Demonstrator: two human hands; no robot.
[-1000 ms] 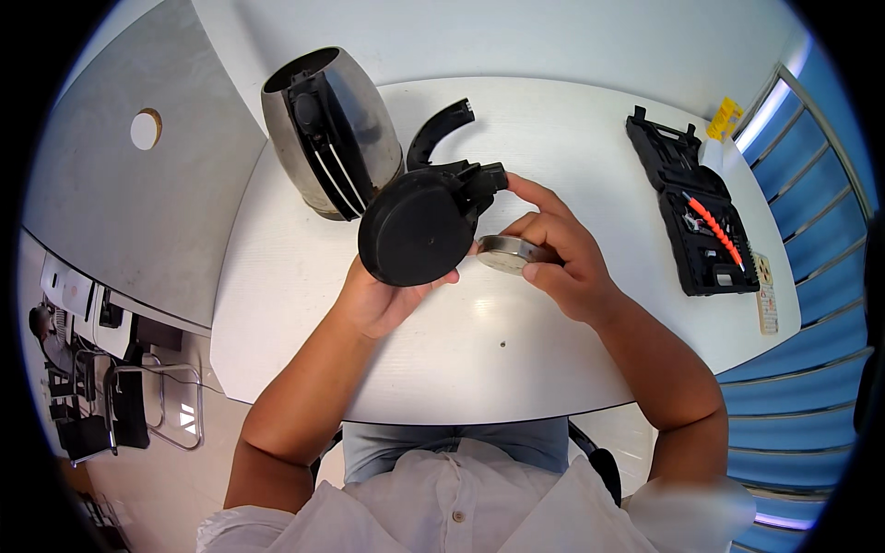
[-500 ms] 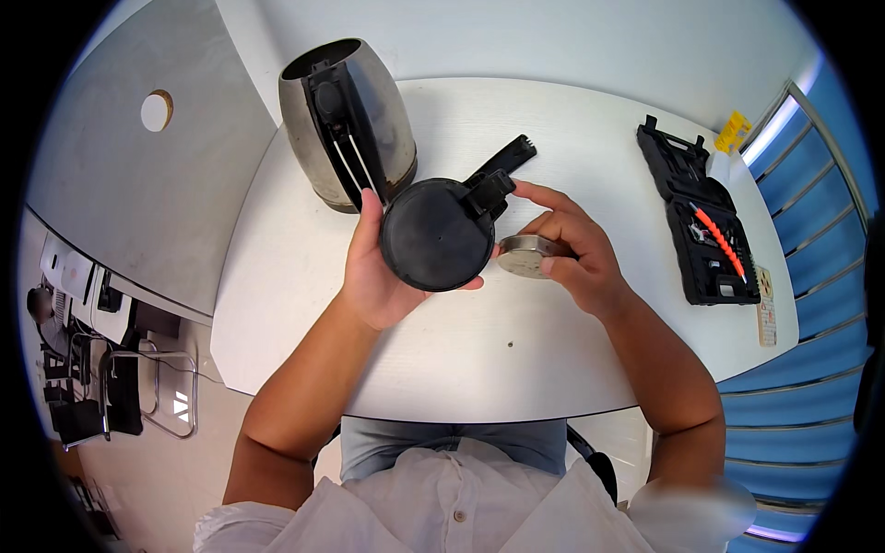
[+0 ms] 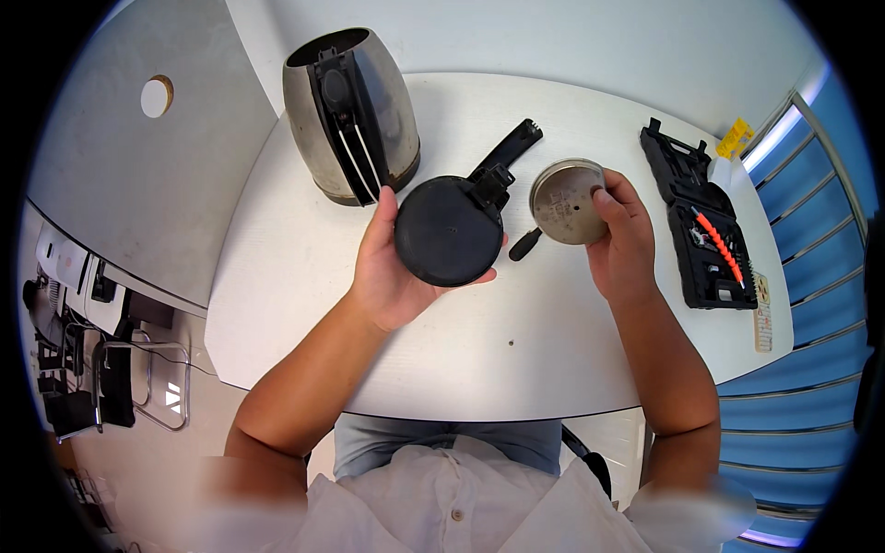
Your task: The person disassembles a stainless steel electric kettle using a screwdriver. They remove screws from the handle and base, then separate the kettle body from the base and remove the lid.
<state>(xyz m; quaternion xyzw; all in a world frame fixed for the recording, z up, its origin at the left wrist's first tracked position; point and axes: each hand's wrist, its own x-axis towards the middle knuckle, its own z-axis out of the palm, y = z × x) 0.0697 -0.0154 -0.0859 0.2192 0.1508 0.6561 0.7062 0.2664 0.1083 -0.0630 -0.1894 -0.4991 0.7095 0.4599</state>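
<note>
My left hand [image 3: 392, 281] grips a round black kettle lid [image 3: 447, 230] from below and the left, its hinge block at the upper right. In my right hand [image 3: 629, 235] is a round metal lid plate [image 3: 564, 207], held by its right edge, its marked face with a small central hole showing. The two pieces are apart. Between them, a short black handle [image 3: 525, 245], perhaps a screwdriver's, lies on the table. Behind the lid lies a long black handle cover [image 3: 512, 146]. The metal kettle body [image 3: 392, 111] stands at the back left, its top open and its handle side exposed.
An open black tool case [image 3: 705, 226] with an orange flexible shaft [image 3: 719, 245] lies at the right. Beside it are a pale remote control [image 3: 762, 313] and a yellow packet [image 3: 735, 138]. A tiny screw-like bit [image 3: 512, 343] sits near the white table's [image 3: 442, 378] front edge.
My right hand has moved the metal plate up and right, away from the lid, and turned its flat face into view. The small black handle on the table now shows. My left hand has shifted slightly right.
</note>
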